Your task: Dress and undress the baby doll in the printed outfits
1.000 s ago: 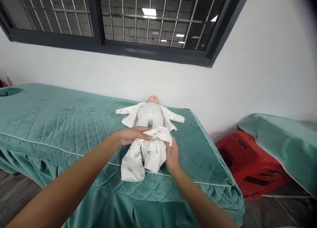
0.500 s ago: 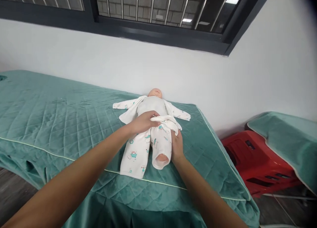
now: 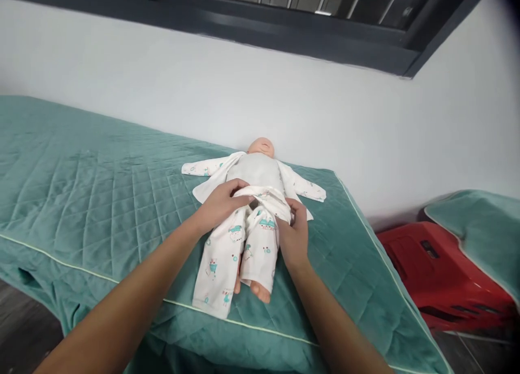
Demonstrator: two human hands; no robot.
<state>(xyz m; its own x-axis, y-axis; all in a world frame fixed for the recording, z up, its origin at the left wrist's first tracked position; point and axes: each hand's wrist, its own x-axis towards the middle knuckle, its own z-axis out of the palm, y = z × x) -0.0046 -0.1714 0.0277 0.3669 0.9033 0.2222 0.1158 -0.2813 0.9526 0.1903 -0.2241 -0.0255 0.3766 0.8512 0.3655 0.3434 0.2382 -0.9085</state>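
Observation:
A baby doll (image 3: 257,168) lies on its back on a green quilted bed (image 3: 101,195), head toward the wall, in an open white printed top. White printed trousers (image 3: 238,249) cover its legs, and one bare foot (image 3: 260,292) sticks out of a leg opening. My left hand (image 3: 221,203) grips the trousers' waistband at the doll's left hip. My right hand (image 3: 294,230) pinches the waistband on the other side.
A white wall and a dark-framed barred window (image 3: 309,17) rise behind the bed. To the right stand a red plastic stool (image 3: 439,276) and a second green-covered bed (image 3: 479,228). Dark floor shows at the lower left.
Both hands have drawn the trousers' waistband up from the doll's thighs to its waist. A foot now pokes out of the leg opening. The camera has tilted down.

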